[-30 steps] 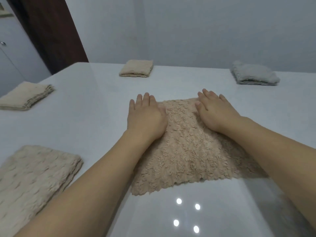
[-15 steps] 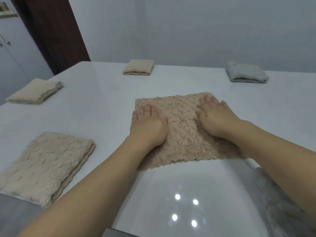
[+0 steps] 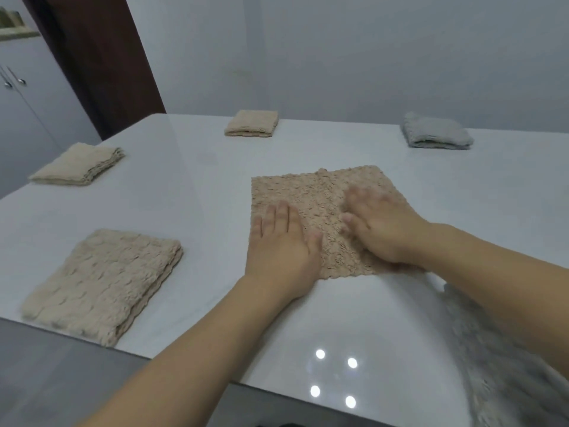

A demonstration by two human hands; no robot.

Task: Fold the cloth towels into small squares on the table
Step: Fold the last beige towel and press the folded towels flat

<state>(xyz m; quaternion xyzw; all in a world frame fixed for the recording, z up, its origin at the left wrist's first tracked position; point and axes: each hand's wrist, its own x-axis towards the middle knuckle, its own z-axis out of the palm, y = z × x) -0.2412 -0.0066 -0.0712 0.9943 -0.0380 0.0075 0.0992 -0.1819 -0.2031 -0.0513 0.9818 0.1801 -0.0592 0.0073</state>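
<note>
- The tan towel (image 3: 320,208) is being pushed farther away across the white tabletop (image 3: 191,192) than a moment ago.
- It is being pressed flat by the left hand (image 3: 281,241) and right hand (image 3: 381,229), fingers straight and close together.
- Another fold is probably being readied.

Table (image 3: 184,192) glossy white. Four towels beige w/ nubby texture, incl. centre towel (image 3: 320,192); far-right folded towel (image 3: 435,135) grey. Wall (image 3: 338,57) pale grey.
</note>
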